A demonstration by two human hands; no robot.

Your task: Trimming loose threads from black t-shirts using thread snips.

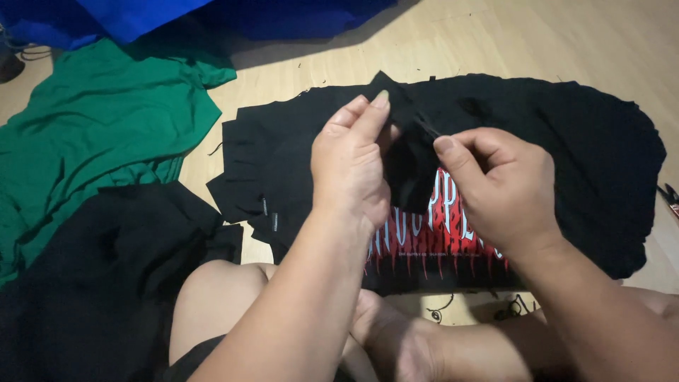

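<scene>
The left hand [351, 166] was closed in a pinch, thumb and fingertips pressed together on a raised fold of the black cotton T-shirt with the red and pale-blue printed lettering [453, 226]. The right hand [495, 187] was curled nearly shut, its thumb and forefinger nipping the same fold from the other side, just beside the left. Something thin and dark showed between the two hands; I could not tell what it was.

The shirt lay spread on the pale wooden floor [495, 42] in front of the seated person's bare legs, print facing up, its upper edge lifted by the hands. A flat stack of black fabric pieces [247, 170] lay touching its left side. Further left sat a crumpled green cloth [99, 127], a rumpled black garment [92, 283] and a blue cloth [134, 18].
</scene>
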